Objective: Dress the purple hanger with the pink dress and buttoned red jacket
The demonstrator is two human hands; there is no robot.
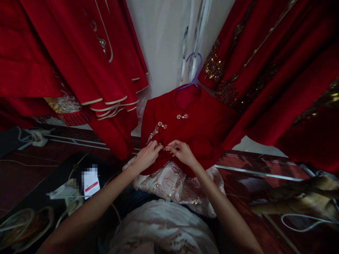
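A red short-waisted jacket point(196, 135) hangs in front of me on a purple hanger point(195, 76). Beaded flower fasteners point(182, 116) sit below its neckline, and a beaded strip runs down the left side of its front. My left hand point(149, 156) is closed at the jacket's lower front, its fingertips by a beaded button loop point(165, 149); they seem to pinch the jacket there. From the other side, my right hand point(182, 152) pinches that button loop between thumb and fingers. Pale brocade cloth point(174, 180) with a shiny pattern shows under the jacket's hem.
Red garments with pale piping point(116, 88) hang on the left, and red ones with gold sequins point(226, 88) on the right. A dark surface at lower left bears a phone point(90, 183) and coiled cords point(23, 225). A metal rail point(259, 173) runs low at right.
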